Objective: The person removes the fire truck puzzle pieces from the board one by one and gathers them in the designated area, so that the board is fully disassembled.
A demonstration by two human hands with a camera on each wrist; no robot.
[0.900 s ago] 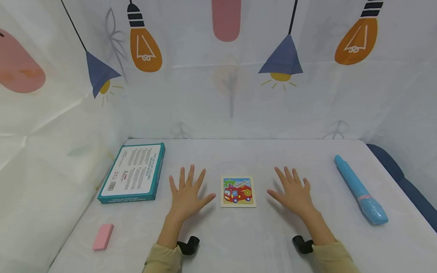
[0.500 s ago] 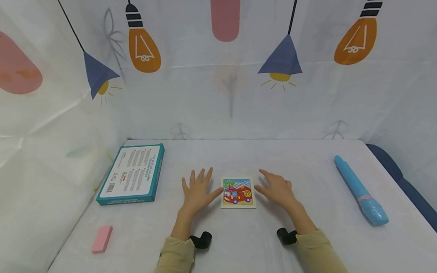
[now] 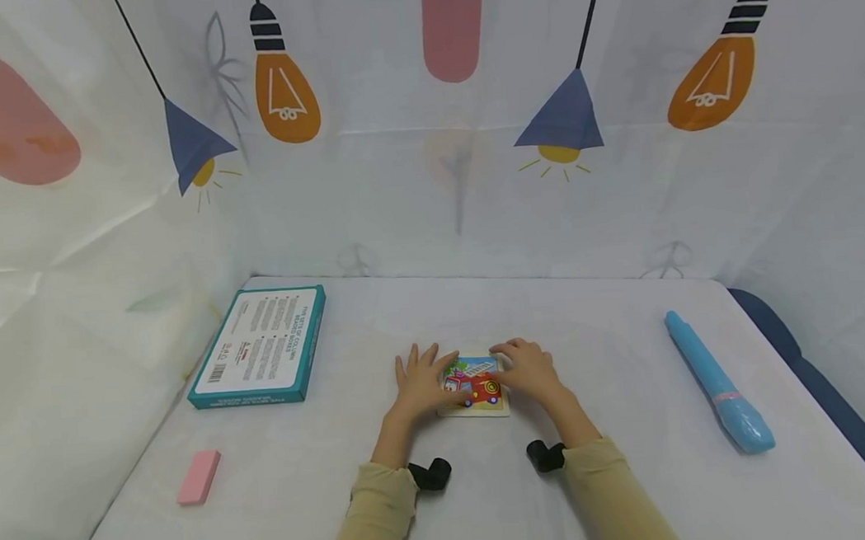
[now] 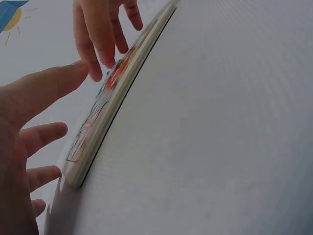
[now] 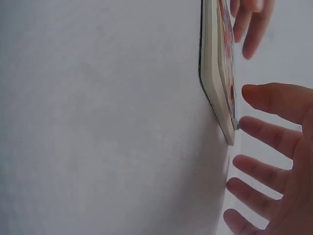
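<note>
In the head view, a small square board [image 3: 476, 375] with a red fire truck picture and a pale rim lies flat on the white table. My left hand [image 3: 417, 388] is at its left side, fingers spread and thumb over the picture. From the right, my right hand [image 3: 534, 373] reaches across the board's edge with bent, loose fingers. Seen from the left wrist, the board [image 4: 105, 115] shows a layered edge, with the left thumb [image 4: 54, 88] raised above it. In the right wrist view, the right fingers [image 5: 266, 137] are beside the board's corner, gripping nothing.
A teal-edged flat box [image 3: 258, 342] lies at the back left. In front of it is a pink block [image 3: 199, 477], its kind unclear. A long light-blue pen-shaped object [image 3: 718, 385] lies at the right. Printed white sheeting [image 3: 398, 198] rises behind the table.
Both hands have moved inward from either side, to the board's edges and partly over its picture. The right hand's fingers went from spread to bent. The board has stayed on the table.
</note>
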